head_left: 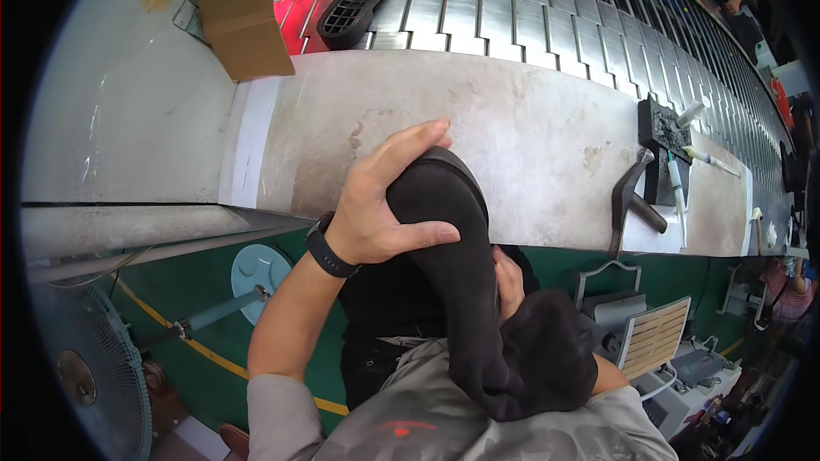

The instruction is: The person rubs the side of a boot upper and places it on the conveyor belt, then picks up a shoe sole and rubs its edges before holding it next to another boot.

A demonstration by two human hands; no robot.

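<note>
A black boot (457, 282) with a soft, slouching shaft lies across the front of my body, its toe over the near edge of the metal worktable (530, 137). My left hand (376, 196) is wrapped round the toe end, thumb on the upper and fingers on the far side by the sole edge. On the boot's right side, near the middle, my right hand (509, 283) grips it. Most of that hand and its forearm are hidden behind the boot and the drooping shaft. Part of the sole's rim shows along the toe.
A loose black shoe sole (359, 0) lies on the slatted metal conveyor (530, 21). At right are a hammer (630, 205), a black block (663, 130) and thin brush-like tools (677, 192). Cardboard (243, 17) stands at upper left. A fan (94, 376) and a wooden-slatted seat (653, 337) flank me.
</note>
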